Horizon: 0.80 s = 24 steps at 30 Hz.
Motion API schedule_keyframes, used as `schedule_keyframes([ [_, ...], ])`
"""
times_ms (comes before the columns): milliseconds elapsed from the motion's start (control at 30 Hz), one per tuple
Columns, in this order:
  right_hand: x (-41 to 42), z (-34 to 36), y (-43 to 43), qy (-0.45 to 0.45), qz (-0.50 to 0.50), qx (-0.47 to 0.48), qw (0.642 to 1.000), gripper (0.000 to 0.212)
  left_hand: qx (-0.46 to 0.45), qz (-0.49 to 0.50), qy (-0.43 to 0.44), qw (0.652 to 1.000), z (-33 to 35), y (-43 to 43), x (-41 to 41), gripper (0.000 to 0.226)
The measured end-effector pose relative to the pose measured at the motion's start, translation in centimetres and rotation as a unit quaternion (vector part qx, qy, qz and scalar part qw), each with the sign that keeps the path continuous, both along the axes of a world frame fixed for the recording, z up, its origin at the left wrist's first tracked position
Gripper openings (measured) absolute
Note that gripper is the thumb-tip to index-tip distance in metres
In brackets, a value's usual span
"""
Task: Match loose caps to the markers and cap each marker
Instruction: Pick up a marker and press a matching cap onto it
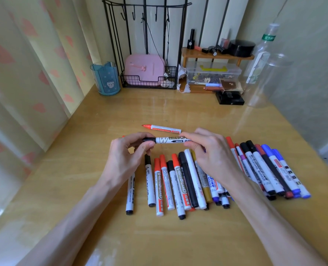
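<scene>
Over the middle of the glossy wooden desk (178, 237), the left hand (129, 150) pinched the black end of a white cylindrical whiteboard marker (168, 140), held horizontal. The right hand (207, 150) pinched its other end. An uncapped red marker (162, 128) lay just beyond, and a row of markers (184, 181) lay toward the front edge.

- Bare table (78, 169) lying open left of the marker row (188, 181).
- Marker row taking up centre and right.
- Left hand (124, 152) and right hand (211, 150) holding a whiteboard marker (167, 140) crosswise over the row, blocking the middle.
- Uncapped red marker (162, 128) lying just beyond the hands.
- Open strip running behind it; blue cup (106, 79), wire rack (149, 77), black box (229, 98) and clear bottle (264, 73) crowding the far edge.
</scene>
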State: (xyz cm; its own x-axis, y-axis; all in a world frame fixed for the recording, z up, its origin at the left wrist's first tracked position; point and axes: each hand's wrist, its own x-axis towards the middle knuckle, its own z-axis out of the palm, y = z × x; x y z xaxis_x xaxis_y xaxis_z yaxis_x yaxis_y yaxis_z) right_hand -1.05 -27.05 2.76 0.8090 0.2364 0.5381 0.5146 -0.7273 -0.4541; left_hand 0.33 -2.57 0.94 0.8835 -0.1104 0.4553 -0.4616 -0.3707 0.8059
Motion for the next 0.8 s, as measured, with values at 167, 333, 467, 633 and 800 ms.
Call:
schedule_keyframes([
  [167,-0.3,0.1,0.3,-0.009,-0.006,0.001,1.0,0.033,0.004,0.0,-0.009,1.0,0.3,0.1,-0.2,0.015],
  [333,-0.2,0.2,0.2,0.005,0.001,-0.008,1.0,0.032,0.024,0.002,-0.017,1.0,0.0,0.2,-0.1,0.02],
  [467,-0.2,0.5,0.2,0.015,-0.009,-0.012,1.0,0.033,0.026,-0.002,-0.022,0.999,-0.1,0.0,-0.2,0.022],
  [633,-0.9,1.9,0.5,0.046,-0.007,-0.048,0.998,0.027,-0.005,-0.056,0.007,0.998,0.7,0.4,0.5,0.014],
  [800,-2.1,2.4,2.7,0.097,0.007,-0.016,0.995,0.022,-0.156,-0.093,0.084,0.98,0.5,-0.4,0.6,0.029],
])
